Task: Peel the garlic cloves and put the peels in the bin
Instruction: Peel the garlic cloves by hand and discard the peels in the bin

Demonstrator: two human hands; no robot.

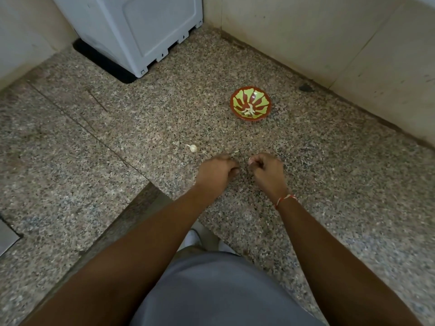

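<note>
Reaching forward over a speckled brown granite bench (329, 184), a person's two hands hover close together, knuckles up and fingers curled under. The left hand (216, 174) and right hand (267, 171) are nearly touching; whether either pinches anything cannot be told. A small white garlic clove (193, 148) lies on the bench just left of the left hand. Farther back to the right sits a round red bowl with green petal pattern (251, 104), holding pale garlic pieces (249, 110). A white plastic appliance (131, 31) stands in the far corner.
</note>
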